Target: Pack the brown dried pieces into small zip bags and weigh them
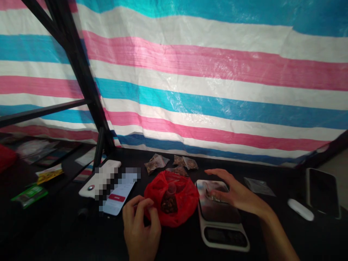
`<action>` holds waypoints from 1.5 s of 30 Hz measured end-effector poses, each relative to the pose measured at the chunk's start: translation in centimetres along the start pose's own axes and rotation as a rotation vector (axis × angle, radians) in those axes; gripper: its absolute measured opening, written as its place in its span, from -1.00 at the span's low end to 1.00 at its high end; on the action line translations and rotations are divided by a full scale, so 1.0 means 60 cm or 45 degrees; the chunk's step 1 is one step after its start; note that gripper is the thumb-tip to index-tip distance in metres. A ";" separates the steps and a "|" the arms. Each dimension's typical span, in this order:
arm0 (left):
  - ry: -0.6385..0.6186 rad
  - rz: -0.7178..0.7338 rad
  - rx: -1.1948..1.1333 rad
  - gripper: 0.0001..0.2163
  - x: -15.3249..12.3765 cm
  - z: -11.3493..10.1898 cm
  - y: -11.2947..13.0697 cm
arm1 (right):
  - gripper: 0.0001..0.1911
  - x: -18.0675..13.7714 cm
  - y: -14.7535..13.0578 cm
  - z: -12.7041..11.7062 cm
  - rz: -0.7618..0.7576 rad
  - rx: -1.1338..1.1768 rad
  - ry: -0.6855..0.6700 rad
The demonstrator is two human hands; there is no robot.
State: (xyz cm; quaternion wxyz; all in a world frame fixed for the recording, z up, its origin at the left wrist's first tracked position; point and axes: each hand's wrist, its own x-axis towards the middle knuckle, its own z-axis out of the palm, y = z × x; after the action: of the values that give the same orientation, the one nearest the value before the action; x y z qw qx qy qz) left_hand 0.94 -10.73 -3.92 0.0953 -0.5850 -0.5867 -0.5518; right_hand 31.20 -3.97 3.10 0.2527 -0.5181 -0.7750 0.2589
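Note:
My left hand (pixel 143 226) rests at the near left side of a red plastic bag (pixel 186 203), its fingers loosely bent and apart, with nothing visible in them. The fingertips reach the bag's edge; whether they press on it I cannot tell. Inside the open bag lie brown bits (pixel 169 203) and a small clear scoop or cup (pixel 172 187). Over a white kitchen scale (pixel 203 226) my right hand (pixel 231 188) is spread, thumb and forefinger apart. A small clear packet (pixel 213 194) lies on the scale's plate by the thumb, partly covered by it.
Behind the bag are several filled packets (pixel 156 164). A flat clear bag (pixel 259 186), a white oblong object (pixel 300 209) and a dark phone (pixel 323 194) lie right. Two phones, one lit (pixel 116 199), lie left, near a green packet (pixel 29 195) and a black frame post (pixel 78 72).

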 end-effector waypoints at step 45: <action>-0.776 -0.188 -1.038 -0.77 0.153 0.119 0.081 | -0.71 0.084 -0.108 0.111 -0.219 0.365 0.536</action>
State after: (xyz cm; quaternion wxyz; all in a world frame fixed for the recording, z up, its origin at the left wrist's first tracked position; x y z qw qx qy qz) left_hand 5.86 -1.38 2.97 -0.3553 -0.6659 -0.3647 -0.5453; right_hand 20.76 -2.30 3.13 0.5002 -0.4515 -0.7021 0.2303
